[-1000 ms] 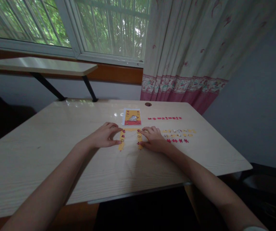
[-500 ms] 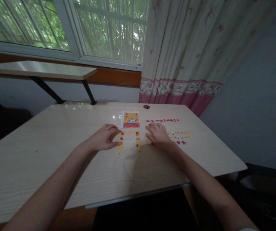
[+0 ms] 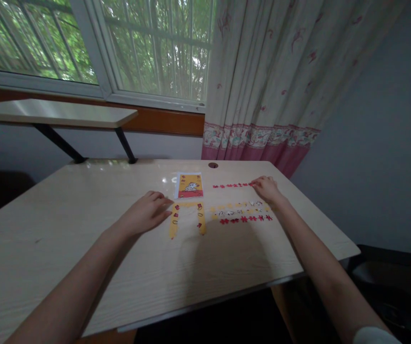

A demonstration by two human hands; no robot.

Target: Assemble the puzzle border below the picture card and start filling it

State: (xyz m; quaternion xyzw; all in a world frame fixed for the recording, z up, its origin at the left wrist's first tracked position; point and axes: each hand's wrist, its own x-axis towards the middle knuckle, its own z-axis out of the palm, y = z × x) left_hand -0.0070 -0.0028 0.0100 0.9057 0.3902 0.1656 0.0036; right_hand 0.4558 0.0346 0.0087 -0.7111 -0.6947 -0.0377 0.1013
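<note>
On the table a yellow puzzle frame (image 3: pixel 188 204) lies partly joined, its top edge and two sides forming an upside-down U. At its left side is my left hand (image 3: pixel 151 210), thumb and fingers apart, fingertips at the pieces. Farther right my right hand (image 3: pixel 267 189) has its fingers pinched at the right end of a row of red puzzle pieces (image 3: pixel 228 185); the fingertips partly hide the end piece. Above the frame lies a picture card (image 3: pixel 191 186) with a white cartoon animal on yellow and red.
Right of the frame lie rows of loose yellow and white pieces (image 3: pixel 239 211) and another red row (image 3: pixel 244 220). A raised shelf (image 3: pixel 55 112) on black legs stands at the back left. The table has a cable hole (image 3: pixel 213 165) near the curtain (image 3: pixel 248 95).
My right hand has moved right and away from me, from beside the frame to the end of the upper red row. My left hand stays by the frame; the view has shifted slightly.
</note>
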